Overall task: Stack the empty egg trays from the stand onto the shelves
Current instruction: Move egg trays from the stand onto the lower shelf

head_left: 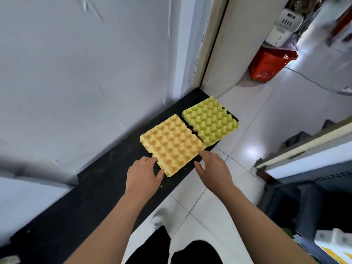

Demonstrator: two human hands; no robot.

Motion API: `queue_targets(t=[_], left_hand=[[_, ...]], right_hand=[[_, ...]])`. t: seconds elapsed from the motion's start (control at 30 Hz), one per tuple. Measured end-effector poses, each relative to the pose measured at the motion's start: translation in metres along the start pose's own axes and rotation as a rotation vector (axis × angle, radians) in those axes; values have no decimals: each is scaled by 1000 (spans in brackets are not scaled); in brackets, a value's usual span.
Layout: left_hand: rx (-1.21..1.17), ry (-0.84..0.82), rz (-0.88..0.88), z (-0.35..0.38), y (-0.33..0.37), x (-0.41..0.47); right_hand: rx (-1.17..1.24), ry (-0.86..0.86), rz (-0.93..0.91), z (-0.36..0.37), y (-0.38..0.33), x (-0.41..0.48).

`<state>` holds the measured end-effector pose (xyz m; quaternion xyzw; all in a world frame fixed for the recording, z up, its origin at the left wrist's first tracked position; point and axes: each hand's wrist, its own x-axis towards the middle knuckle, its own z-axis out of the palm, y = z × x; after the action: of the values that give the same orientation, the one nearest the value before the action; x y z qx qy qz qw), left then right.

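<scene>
Head view: both hands reach down to the orange tray (pixel 172 144) on the black stand (pixel 91 189), a low ledge along the wall. The left hand (pixel 143 173) is spread, thumb touching the tray's near corner, fingers at a notch in its left edge. The right hand (pixel 214 168) is spread, fingertips just at the tray's right corner; whether they touch I cannot tell. Neither has a grip yet. Beyond, the green tray (pixel 210 121) lies at the stand's far end, its corner overhanging the floor edge.

Risks, as I judge them: a corner-only hold could bend or tear the thin pulp; dragging the orange tray could nudge the green one off.

Whether each tray is single or a stack is unclear. The shelves (pixel 304 161) at right are cut off and blurred.
</scene>
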<state>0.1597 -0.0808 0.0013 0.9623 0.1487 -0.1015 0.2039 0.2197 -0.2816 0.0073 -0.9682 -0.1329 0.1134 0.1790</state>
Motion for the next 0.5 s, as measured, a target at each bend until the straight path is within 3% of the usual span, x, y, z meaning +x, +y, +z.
queue_targets(t=[0.2, 0.5], left_hand=[[-93, -84, -128, 31, 23, 66], [-322, -119, -534, 115, 45, 139]], right_hand=[[7, -106, 39, 6, 49, 80], [-5, -366, -99, 41, 115, 206]])
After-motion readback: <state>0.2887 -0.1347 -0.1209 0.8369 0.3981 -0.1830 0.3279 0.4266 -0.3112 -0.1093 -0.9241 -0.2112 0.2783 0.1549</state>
